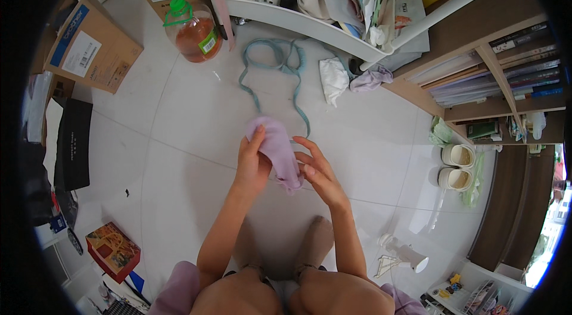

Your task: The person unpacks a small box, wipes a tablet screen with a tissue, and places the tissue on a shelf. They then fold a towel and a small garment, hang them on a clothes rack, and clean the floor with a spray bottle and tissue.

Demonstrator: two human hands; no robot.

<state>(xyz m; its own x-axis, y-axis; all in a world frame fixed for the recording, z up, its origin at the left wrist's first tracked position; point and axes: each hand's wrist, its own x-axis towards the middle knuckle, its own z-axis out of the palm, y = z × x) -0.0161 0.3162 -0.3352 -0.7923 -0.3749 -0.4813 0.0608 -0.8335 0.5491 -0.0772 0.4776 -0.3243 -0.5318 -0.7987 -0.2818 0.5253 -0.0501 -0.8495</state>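
Observation:
A pale purple sock-like cloth (279,147) hangs between my hands above the floor. My left hand (255,158) grips its upper left part, thumb on top. My right hand (317,169) is at its lower right edge with the fingers spread; whether a fingertip touches the cloth is hard to tell. Beyond the cloth, a long teal strap (297,64) lies looped on the tiles. A crumpled white tissue or cloth (334,80) and another light purple cloth (372,78) lie on the floor by the white rack.
A green-capped plastic jug of reddish liquid (196,38) and a cardboard box (94,44) stand at upper left. A white rack (308,24) holds baskets and cloths. White slippers (458,156) sit at right, near a bookcase (435,98). A white appliance (409,256) lies lower right.

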